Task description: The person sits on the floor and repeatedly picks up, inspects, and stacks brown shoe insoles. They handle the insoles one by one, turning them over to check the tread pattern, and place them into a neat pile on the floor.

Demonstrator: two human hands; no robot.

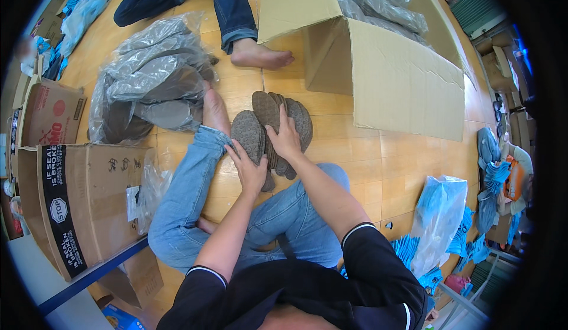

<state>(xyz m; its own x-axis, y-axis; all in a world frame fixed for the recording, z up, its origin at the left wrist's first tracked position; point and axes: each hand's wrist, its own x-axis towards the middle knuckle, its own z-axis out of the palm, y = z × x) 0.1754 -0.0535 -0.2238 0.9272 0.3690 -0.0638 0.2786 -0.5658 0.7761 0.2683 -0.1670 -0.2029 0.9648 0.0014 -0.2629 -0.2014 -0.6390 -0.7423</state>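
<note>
Black shirt (296,294) nearest the camera, above crossed legs in light blue jeans (195,200). Brown-grey insoles (245,130) sit in a loose cluster of stacks on the wood floor (367,158), just beyond the legs. Left hand (251,171): fingers spread over the left stack; can't tell if it grips. Right hand (287,139): fingers and thumb apart, touching the middle stack; grip unclear too. Clear plastic bag (163,73) of dark pieces upper left, open cardboard box (408,81) upper right, another person's bare foot (260,55) between.
</note>
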